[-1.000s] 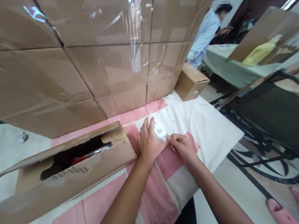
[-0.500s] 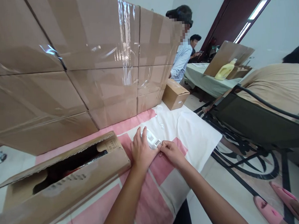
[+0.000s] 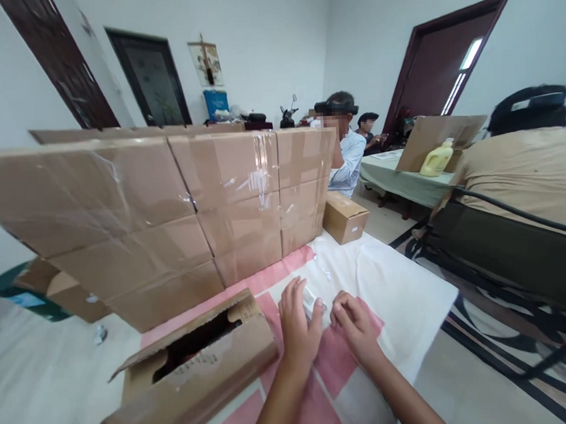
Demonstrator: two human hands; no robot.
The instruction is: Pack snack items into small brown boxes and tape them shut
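Observation:
A small white plastic device [image 3: 309,301] lies on the pink-and-white cloth [image 3: 400,282], with my left hand [image 3: 294,325] wrapped around its side. My left palm and thumb hide much of the device, and its exact kind cannot be made out. Just to the right, a short gap from the device, my right hand [image 3: 358,327] is closed with its fingers curled in a pinch. Whatever those fingers hold, if anything, is hidden. Small white bits [image 3: 327,275] lie on the cloth beyond the device.
Taped cardboard boxes [image 3: 234,176] form a wall at the table's back. An opened cardboard box [image 3: 215,374] lies left of my hands. A small closed carton [image 3: 345,218] stands at the back right. Beyond are a seated person [image 3: 351,154], a dark chair [image 3: 517,244] and a yellow bottle [image 3: 436,158].
My view has tilted up, showing more of the room. The right hand has drawn away from the device's end, which it touched before. The left hand stays on the device.

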